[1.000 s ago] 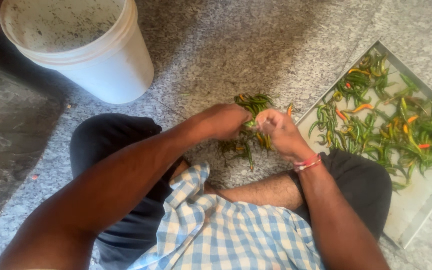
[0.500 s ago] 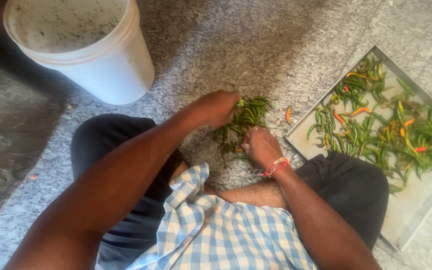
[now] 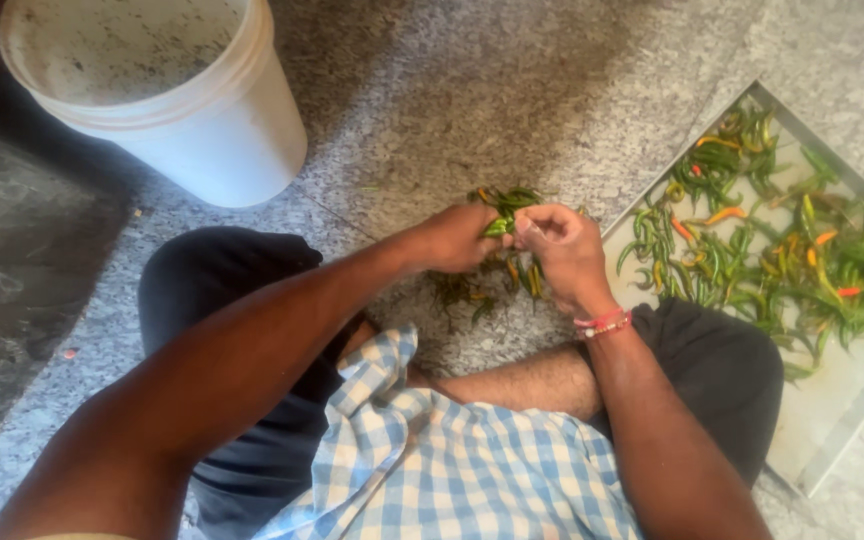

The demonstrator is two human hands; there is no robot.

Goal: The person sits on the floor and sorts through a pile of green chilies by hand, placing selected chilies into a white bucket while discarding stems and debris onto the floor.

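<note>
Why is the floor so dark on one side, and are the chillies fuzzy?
Head view: shadow darkens the stone floor at left beside the white bucket; daylight brightens the tray at right; the chillies look slightly soft, and so do both hands, left hand, right hand.

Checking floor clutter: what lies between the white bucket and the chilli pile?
In the head view, only bare speckled stone floor separates the white bucket from the chilli pile.

From my remote seat I log a speckled grey granite floor (image 3: pixel 512 90) filling the view. A darker, duller slab (image 3: pixel 22 290) lies at 9 o'clock, a thin seam running between the two. A white plastic bucket (image 3: pixel 202 130) stands at 11 o'clock. Daylight falls brighter toward 1 o'clock; shade covers the left.
</note>
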